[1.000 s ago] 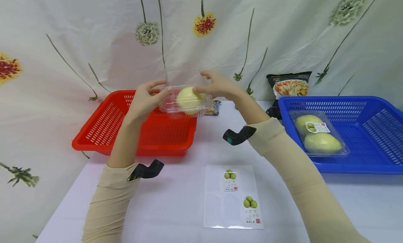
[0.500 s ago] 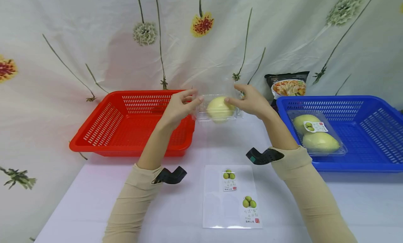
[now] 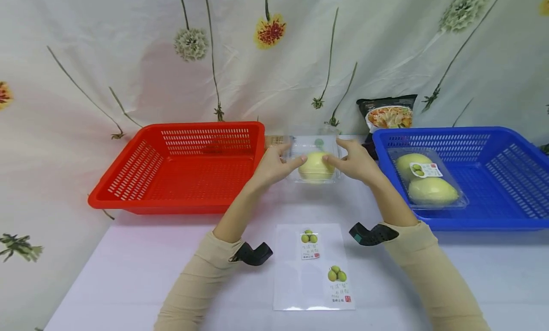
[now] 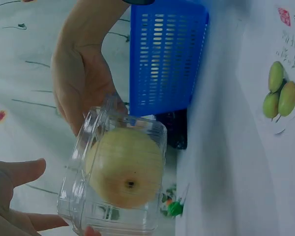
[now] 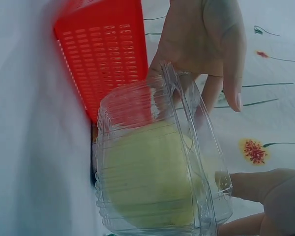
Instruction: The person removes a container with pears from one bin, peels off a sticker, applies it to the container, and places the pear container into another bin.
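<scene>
Box: clear ribbed plastic box (image 5: 194, 162), held up between my two hands above the white-covered table, right of the red basket; cannot tell whether the lid is latched.
Fruit: one pale yellow, rounded fruit (image 3: 316, 166) inside it.
Left grip: my left hand (image 3: 274, 166) holds the left end, thumb reaching over the top; cannot tell if that thumb touches.
Right grip: my right hand (image 3: 356, 161) holds the right end between thumb and fingers.
Left side: red slatted plastic basket (image 3: 193, 181), just beside my left hand.
Right side: blue slatted plastic basket (image 3: 508, 178), holding a labelled clear pack (image 3: 425, 170) of two pale fruits.
Near me: clear rectangular sheet (image 3: 291, 283) bearing two fruit-printed labels (image 3: 339, 285).
</scene>
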### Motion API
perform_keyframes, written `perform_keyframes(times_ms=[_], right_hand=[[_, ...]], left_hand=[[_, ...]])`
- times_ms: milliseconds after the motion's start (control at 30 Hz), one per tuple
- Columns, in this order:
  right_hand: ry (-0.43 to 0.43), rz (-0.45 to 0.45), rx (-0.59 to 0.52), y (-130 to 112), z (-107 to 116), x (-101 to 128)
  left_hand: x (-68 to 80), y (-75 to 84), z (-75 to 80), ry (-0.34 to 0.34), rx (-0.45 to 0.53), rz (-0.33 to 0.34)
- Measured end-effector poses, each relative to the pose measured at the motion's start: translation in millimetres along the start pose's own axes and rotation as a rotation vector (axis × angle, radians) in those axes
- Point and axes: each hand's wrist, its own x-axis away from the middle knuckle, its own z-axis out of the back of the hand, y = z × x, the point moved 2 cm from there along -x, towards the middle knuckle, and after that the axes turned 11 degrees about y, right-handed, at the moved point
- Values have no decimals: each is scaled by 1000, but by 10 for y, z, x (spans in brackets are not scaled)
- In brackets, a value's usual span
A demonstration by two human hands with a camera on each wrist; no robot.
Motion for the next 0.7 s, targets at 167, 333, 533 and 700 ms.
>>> perform_keyframes(times_ms=[167, 333, 533, 700], right_hand=[[-4, -35, 20, 92, -96, 46], [-15, -57, 22, 173, -173, 89], [-20, -27, 22, 233, -245, 134], [-9, -2, 21, 272, -282, 144]], left_hand=[[51, -73, -125, -34, -36, 46], [72, -130, -214, -48, -48, 53], [90, -217, -280, -60, -65, 71], [113, -247, -308, -68, -70, 63]])
